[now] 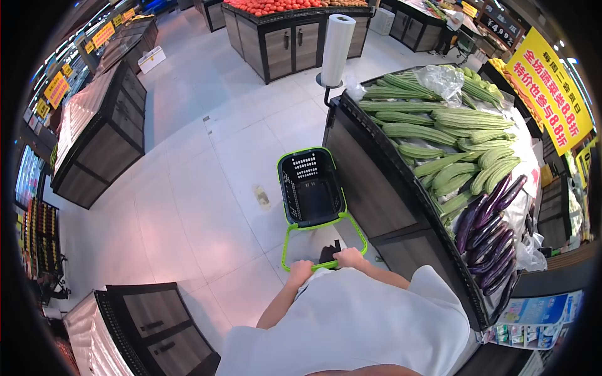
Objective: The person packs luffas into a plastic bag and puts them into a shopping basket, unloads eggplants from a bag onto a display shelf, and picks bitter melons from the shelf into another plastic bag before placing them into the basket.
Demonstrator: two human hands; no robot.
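Two bare hands, left (300,274) and right (350,257), fingers wrapped round the slim, U-shaped green handle (325,266). Dark plastic basket (306,166): rounded rectangle, perforated far wall; located ahead of the body, just beside wood-grain produce stand (376,169). Long axis points forward, away from wearer.

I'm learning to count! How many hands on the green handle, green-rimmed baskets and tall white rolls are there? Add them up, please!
Bare left hand and bare right hand on the bright-green plastic handle: 2
Black plastic shopping basket with bright-green rim: 1
Tall white cylindrical roll: 1
Total: 4
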